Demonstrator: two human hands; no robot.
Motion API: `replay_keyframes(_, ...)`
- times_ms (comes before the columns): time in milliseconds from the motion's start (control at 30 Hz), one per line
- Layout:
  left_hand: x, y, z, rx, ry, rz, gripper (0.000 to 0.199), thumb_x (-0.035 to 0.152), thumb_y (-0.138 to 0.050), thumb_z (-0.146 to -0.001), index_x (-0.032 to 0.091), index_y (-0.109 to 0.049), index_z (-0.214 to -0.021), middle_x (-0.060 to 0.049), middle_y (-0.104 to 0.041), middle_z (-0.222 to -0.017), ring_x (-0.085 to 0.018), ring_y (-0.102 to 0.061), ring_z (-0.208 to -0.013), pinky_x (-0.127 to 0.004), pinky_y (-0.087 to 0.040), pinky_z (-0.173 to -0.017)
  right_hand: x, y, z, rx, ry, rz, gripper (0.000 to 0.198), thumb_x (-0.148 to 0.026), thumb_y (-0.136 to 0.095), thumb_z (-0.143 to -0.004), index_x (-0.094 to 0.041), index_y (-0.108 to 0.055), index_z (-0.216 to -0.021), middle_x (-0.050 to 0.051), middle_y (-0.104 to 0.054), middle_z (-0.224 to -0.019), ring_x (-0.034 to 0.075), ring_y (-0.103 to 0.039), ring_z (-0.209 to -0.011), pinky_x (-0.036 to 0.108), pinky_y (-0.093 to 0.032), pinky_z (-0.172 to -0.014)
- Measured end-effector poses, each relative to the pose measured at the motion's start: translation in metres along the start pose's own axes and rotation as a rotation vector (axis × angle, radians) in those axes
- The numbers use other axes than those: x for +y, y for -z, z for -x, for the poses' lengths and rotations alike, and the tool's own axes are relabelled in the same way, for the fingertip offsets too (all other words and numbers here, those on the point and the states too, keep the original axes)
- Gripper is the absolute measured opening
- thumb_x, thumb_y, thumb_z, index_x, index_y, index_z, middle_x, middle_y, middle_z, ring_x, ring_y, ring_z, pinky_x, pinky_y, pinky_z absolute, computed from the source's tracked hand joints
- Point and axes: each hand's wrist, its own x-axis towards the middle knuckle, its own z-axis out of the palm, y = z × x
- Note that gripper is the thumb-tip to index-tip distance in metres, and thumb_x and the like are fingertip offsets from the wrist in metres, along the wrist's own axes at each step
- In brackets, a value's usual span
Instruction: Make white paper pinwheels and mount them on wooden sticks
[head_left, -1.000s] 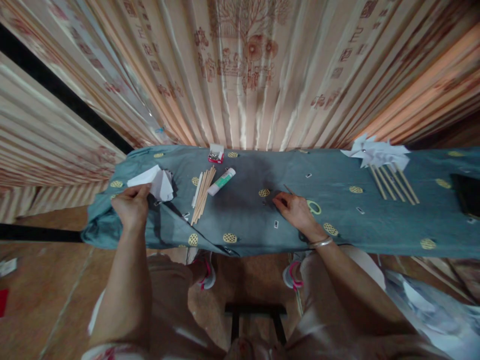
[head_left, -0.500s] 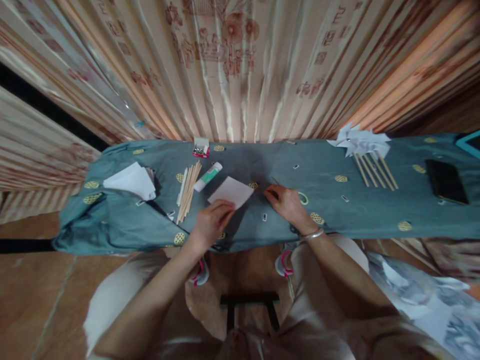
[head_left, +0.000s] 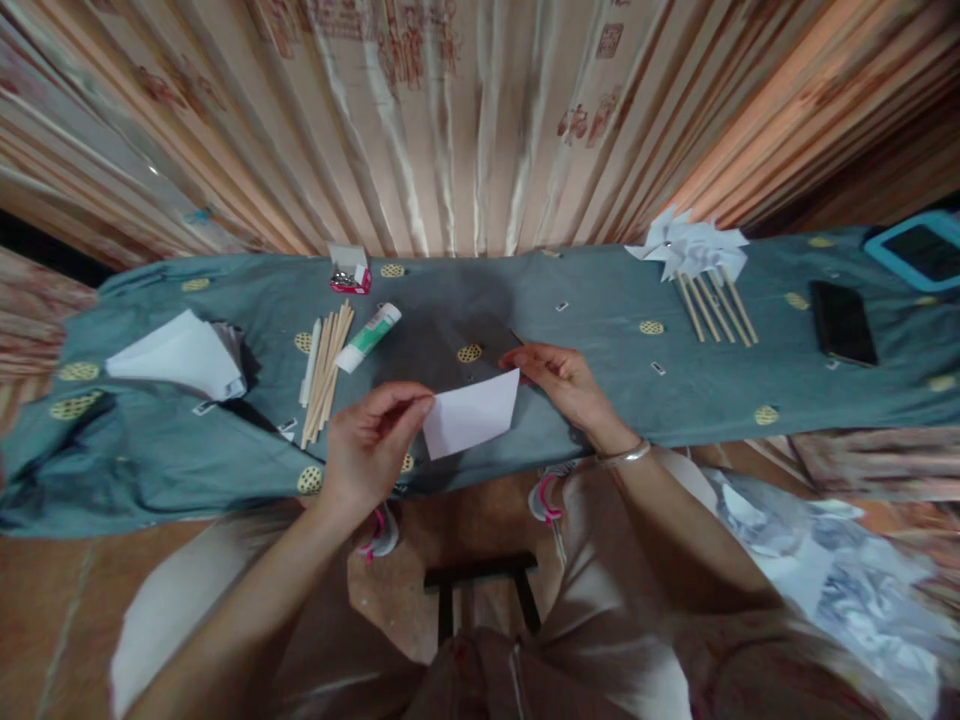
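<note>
A small white sheet of paper (head_left: 472,415) is held up over the cloth, tilted, with its left corner pinched between the thumb and fingers of my left hand (head_left: 375,440). At the paper's upper right corner is my right hand (head_left: 559,385), its fingers closed around a pair of scissors (head_left: 517,337). Only a thin dark tip of the scissors shows past the fingers; the handles are hidden by the hand. Whether the right fingertips also grip the paper's corner, I cannot tell.
Left of my hands lie a glue stick (head_left: 369,338), thin wooden sticks (head_left: 328,370), an open box of small metal pieces (head_left: 350,270) and stacked white paper (head_left: 180,355). Paper pinwheels (head_left: 694,250) on sticks, a black phone (head_left: 842,322) and a blue-framed tablet (head_left: 919,250) lie right.
My left hand has lifted the paper and brought it nearer to me, turning it. The right hand has moved to its corner with the scissors, whose ring handle showed before. The view has shifted.
</note>
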Motion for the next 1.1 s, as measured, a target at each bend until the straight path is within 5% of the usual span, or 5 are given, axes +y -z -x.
replay_keyframes(267, -0.055, -0.021, -0.041, -0.087, 0.396, 0.165, 0.018, 0.033, -0.069, -0.071, 0.016, -0.070, -0.077, 0.000, -0.064, -0.065, -0.014, -0.057, -0.059, -0.024, -0.048, -0.053, 0.012, -0.010, 0.003, -0.042, 0.082, 0.063, 0.030, -0.048, -0.071, -0.084, -0.022, -0.077, -0.098, 0.005, -0.079, -0.094, 0.020, -0.072, -0.083, 0.034, -0.058, -0.080)
replay_keyframes(567, -0.071, -0.036, -0.046, -0.131, 0.258, 0.121, 0.031, 0.026, -0.069, -0.073, 0.018, -0.071, -0.103, -0.003, -0.076, -0.085, -0.018, -0.071, -0.079, -0.028, -0.054, -0.074, 0.025, -0.014, 0.013, -0.196, 0.178, 0.169, 0.031, -0.016, -0.056, -0.087, -0.020, -0.071, -0.114, 0.010, -0.072, -0.125, 0.021, -0.072, -0.105, 0.036, -0.060, -0.087)
replay_keyframes(800, -0.072, -0.040, -0.045, -0.166, 0.263, 0.156, 0.029, 0.024, -0.068, -0.073, 0.017, -0.072, -0.101, -0.004, -0.077, -0.086, -0.019, -0.072, -0.080, -0.029, -0.056, -0.076, 0.018, -0.017, 0.033, -0.213, 0.422, 0.620, 0.048, -0.007, -0.057, -0.086, -0.023, -0.061, -0.131, 0.013, -0.044, -0.158, 0.028, -0.056, -0.136, 0.051, -0.045, -0.116)
replay_keyframes(933, -0.075, -0.042, -0.043, -0.164, 0.244, 0.138, 0.029, 0.027, -0.068, -0.074, 0.016, -0.072, -0.101, -0.005, -0.077, -0.087, -0.020, -0.072, -0.081, -0.031, -0.056, -0.077, 0.014, -0.023, 0.041, -0.201, 0.537, 0.745, 0.039, -0.012, -0.060, -0.090, -0.022, -0.063, -0.128, 0.016, -0.041, -0.160, 0.033, -0.041, -0.148, 0.058, -0.040, -0.118)
replay_keyframes(1100, -0.071, -0.033, -0.030, -0.201, 0.177, 0.126, 0.031, 0.030, -0.066, -0.080, 0.015, -0.071, -0.107, -0.009, -0.077, -0.102, -0.021, -0.072, -0.094, -0.034, -0.057, -0.086, 0.014, -0.026, 0.045, -0.271, 0.606, 0.719, 0.028, -0.008, -0.055, -0.091, -0.021, -0.071, -0.111, 0.013, -0.062, -0.141, 0.030, -0.056, -0.129, 0.055, -0.051, -0.105)
